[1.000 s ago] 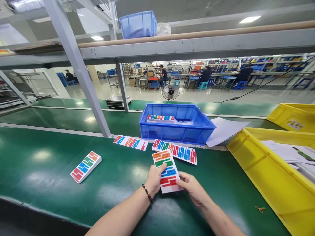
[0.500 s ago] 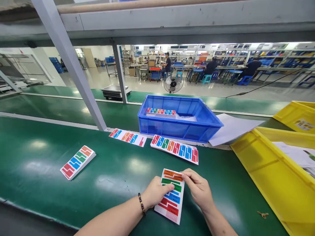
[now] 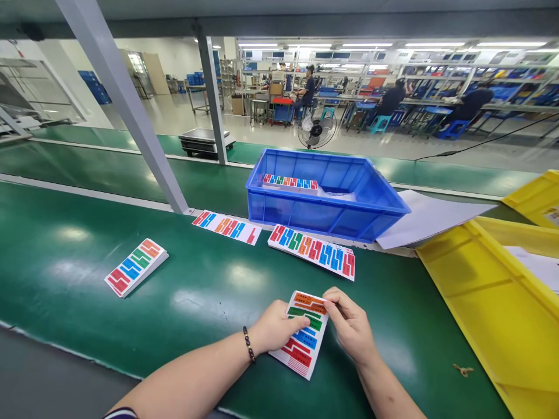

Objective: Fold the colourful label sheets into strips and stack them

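Observation:
A stack of printed cards [image 3: 301,340] with orange, green, blue and red shapes is held over the green surface. My left hand [image 3: 279,326] grips its left side, thumb across the top card and fingers hidden beneath. My right hand [image 3: 349,326] pinches the upper right corner between thumb and fingertips. Beyond my hands lies a long stack of coloured strips [image 3: 312,251]. A single printed strip [image 3: 227,227] with white gaps lies left of that. Farther left rests another pile of cards [image 3: 136,267], slightly fanned.
A blue bin [image 3: 327,203] holding a printed strip stands at the back. White sheets [image 3: 432,215] lie beside it. A yellow bin [image 3: 476,279] with papers is at right, near a tan rubber band [image 3: 463,370]. A slanted metal post [image 3: 131,110] rises at left. People sit in the background.
The view has tilted down, so the surroundings sit higher in the picture. Both hands keep their hold on the card stack, whose tilt looks slightly different.

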`<state>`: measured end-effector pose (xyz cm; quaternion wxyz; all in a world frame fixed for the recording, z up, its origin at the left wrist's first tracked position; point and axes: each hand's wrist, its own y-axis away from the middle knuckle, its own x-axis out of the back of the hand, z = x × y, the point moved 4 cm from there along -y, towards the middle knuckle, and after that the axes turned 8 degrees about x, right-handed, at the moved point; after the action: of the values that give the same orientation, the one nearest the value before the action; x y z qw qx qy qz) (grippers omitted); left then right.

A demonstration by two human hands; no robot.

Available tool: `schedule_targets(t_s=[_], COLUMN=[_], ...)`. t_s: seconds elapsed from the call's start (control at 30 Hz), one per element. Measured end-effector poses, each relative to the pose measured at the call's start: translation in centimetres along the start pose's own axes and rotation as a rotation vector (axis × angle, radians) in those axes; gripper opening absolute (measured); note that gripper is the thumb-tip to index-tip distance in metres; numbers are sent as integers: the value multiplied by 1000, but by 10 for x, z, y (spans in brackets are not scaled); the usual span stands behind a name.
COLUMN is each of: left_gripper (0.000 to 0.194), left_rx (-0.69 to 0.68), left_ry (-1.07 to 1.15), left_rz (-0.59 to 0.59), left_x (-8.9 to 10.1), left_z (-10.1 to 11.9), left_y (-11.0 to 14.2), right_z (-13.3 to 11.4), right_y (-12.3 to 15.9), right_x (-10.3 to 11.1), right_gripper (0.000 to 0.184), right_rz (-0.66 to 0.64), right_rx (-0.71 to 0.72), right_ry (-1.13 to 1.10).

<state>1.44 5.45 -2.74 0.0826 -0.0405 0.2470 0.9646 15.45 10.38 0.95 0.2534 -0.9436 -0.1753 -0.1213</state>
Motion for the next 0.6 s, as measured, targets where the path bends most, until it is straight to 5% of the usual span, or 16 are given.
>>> schedule_targets(t_s=[0.17,0.37,0.6], left_gripper=[28,26,24], left_rx=[71,61,115], left_ry=[-74,-71,-108], left_rz=[-3,-37,-52], left_x=[-1,-2,-1], left_z=[-3,-7,-10], left_y=[0,-2,-2], right_z=[-1,-7,-9], right_y=[1,3,2], right_x=[-4,-4,-6], right_gripper=[28,30,25], right_rz=[-128,-66,-187], right_rx=[24,92,187], right_ry=[63,218,250])
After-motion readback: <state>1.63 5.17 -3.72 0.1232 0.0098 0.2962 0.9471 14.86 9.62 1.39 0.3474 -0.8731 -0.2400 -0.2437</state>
